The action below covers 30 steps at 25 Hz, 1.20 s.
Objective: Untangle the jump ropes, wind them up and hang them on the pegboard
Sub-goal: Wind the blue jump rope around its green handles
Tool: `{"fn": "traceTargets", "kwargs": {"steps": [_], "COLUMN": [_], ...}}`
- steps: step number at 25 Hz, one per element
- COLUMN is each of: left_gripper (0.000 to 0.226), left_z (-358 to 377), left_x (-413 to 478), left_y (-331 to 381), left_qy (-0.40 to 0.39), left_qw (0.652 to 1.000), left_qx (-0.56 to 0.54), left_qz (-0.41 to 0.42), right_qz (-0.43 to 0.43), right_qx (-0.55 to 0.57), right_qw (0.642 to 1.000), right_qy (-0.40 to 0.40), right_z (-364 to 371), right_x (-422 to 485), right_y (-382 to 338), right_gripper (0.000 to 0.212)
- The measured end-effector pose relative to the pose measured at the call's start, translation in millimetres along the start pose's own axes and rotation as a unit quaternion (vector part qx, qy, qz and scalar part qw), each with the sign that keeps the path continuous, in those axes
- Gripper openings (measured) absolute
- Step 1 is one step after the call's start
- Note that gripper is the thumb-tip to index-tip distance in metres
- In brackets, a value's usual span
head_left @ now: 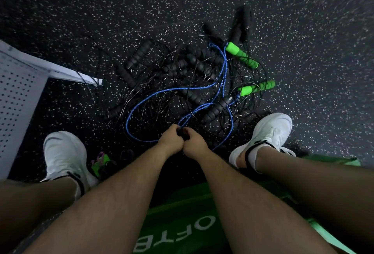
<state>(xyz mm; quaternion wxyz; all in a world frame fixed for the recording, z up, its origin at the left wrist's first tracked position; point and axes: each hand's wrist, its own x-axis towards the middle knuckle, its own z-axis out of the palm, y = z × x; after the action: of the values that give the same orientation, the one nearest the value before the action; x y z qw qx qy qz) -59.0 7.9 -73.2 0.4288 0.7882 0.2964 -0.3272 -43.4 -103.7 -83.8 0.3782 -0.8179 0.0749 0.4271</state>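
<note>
Head view: speckled dark floor [283, 10] fills most of the frame. White pegboard [18, 101] sits at the left edge with nothing hung on it. The jump ropes [178, 71] lie in one tangled pile on the floor at centre, just beyond your feet. The pile is mostly thin black cables [232, 124] and black foam handles [194, 95]. The blue rope [162, 91] snakes through the pile from far to near. Two green handles [241, 55] sit on the pile's right side.

Your left hand [169, 140] and right hand [195, 142] are pressed together at the pile's near edge. Both are curled tight around the blue rope's near bend. Something dark sits between the fists, too dim to name.

Risks:
- Black cables cross over the blue rope in several spots, so a hard pull will likely cinch them tighter or drag the whole pile.
- One cable lies over the pegboard's base and could snag there.
- Black on a dark floor makes crossings easy to miss.
</note>
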Motion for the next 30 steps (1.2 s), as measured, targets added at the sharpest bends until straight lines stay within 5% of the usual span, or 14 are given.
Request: {"fn": "traceTargets", "kwargs": {"steps": [8,11,17,20,23,25,30], "left_gripper": [0.038,0.022,0.02,0.019,0.013,0.014,0.028], "left_z": [13,7,-26,-48,-80,-106,-179], "left_x": [16,12,-17,-42,-70,-92,-158], "left_y": [3,10,30,29,32,46,93], "left_qy": [0.059,0.052,0.092,0.125,0.179,0.213,0.249], "left_qw": [0.988,0.994,0.995,0.991,0.978,0.963,0.929], "left_qx": [-0.129,-0.09,-0.026,-0.023,-0.006,-0.004,-0.045], "left_qz": [-0.067,-0.026,0.032,0.05,0.111,0.165,0.269], "right_qz": [0.042,0.053,0.05,-0.023,-0.178,-0.282,-0.308], "right_qx": [0.071,0.057,0.137,0.128,0.041,-0.011,-0.176], "right_qw": [0.993,0.985,0.978,0.98,0.96,0.943,0.919], "right_qy": [0.079,0.155,0.148,0.151,0.213,0.175,0.173], "right_z": [-1,-9,-20,-20,-25,-33,-90], "right_x": [7,5,-11,-37,-68,-78,-99], "right_y": [-11,-26,-51,-73,-99,-116,-178], "right_gripper": [0.035,0.028,0.018,0.019,0.021,0.03,0.018]}}
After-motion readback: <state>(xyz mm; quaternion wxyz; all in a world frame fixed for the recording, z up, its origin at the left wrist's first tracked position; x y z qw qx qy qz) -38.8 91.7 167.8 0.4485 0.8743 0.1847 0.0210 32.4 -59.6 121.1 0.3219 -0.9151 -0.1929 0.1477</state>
